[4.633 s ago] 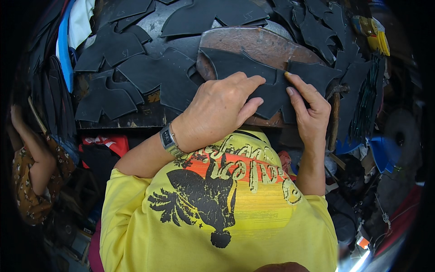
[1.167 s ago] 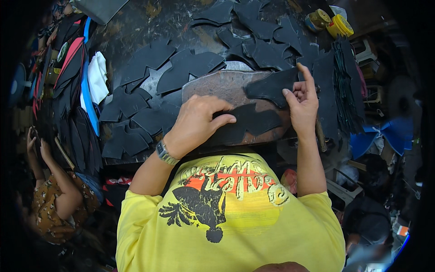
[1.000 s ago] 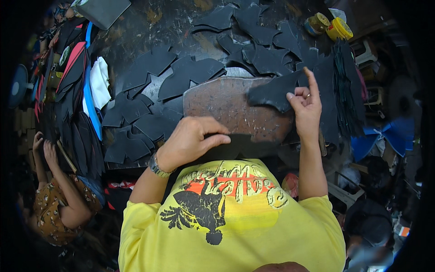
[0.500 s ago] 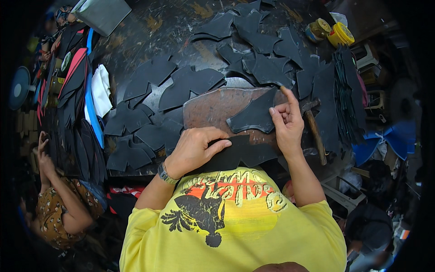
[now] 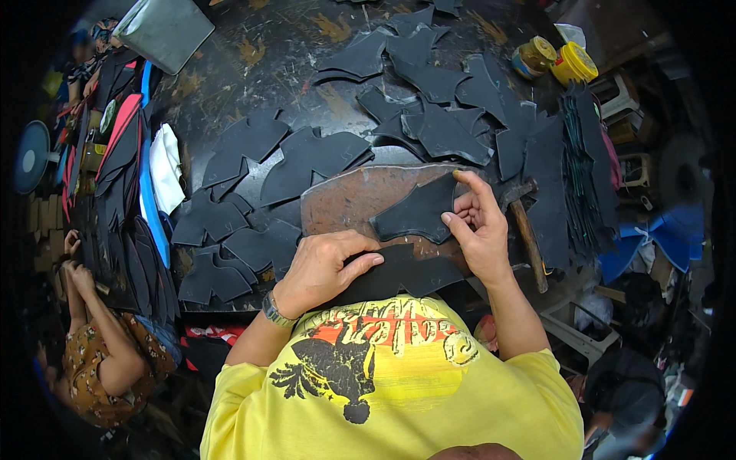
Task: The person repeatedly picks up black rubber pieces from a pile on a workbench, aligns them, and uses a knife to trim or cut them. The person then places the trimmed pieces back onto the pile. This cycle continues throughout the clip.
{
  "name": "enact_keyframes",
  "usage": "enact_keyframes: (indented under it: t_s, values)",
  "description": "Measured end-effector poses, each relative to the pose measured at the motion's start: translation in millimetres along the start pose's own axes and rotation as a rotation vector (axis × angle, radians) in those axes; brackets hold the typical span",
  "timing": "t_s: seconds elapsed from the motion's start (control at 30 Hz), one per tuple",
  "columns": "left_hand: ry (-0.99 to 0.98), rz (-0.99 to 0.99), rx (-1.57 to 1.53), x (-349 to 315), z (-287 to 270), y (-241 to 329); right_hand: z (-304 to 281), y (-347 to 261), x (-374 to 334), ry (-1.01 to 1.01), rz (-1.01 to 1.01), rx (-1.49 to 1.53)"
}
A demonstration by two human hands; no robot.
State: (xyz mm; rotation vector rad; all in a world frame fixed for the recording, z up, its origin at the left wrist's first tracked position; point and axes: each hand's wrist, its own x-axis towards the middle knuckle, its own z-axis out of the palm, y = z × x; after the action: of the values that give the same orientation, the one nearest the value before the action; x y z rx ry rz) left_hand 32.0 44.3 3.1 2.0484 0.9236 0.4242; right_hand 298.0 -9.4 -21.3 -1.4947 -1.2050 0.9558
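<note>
Close to my body, my left hand (image 5: 330, 264) holds a black leather-like cut piece (image 5: 410, 272) by its left end, thumb and forefinger almost together. Another black cut piece (image 5: 414, 208) with a curved edge lies flat on a worn brown board (image 5: 333, 203). At its right end is my right hand (image 5: 483, 226); the thumb touches the piece and the forefinger stretches to its upper corner, well apart from the thumb. A yellowish smear shows on that fingertip. The other right fingers are curled. What lies under my left palm is hidden.
Many similar black pieces (image 5: 314, 161) overlap across the dark table (image 5: 291, 84). A hammer (image 5: 529, 238) lies right of my right hand. Behind it stand a glue-stained jar (image 5: 534, 57) and a yellow tub (image 5: 575, 63). A metal box (image 5: 165, 31) is far left; another person (image 5: 115, 345) sits left.
The view has shifted slightly, so the table appears lower. My right forefinger has bent a little and stays at the upper corner of the piece on the board. My left hand keeps its hold.
</note>
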Motion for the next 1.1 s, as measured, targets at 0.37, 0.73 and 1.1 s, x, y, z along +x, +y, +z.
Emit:
enact_keyframes:
  t_s: [0.37, 0.73, 1.1]
  values:
    - [0.019, 0.021, -0.009, 1.5, 1.0, -2.3, 8.1, 5.4, -0.4, 0.047, -0.126, -0.116]
    - [0.016, 0.009, 0.002, 2.8, 0.7, -3.8, 12.1, 8.2, -1.1, 0.094, -0.25, -0.187]
    - [0.007, 0.022, 0.016, 3.6, 0.1, -5.5, 13.5, 13.0, -1.5, 0.12, -0.216, -0.105]
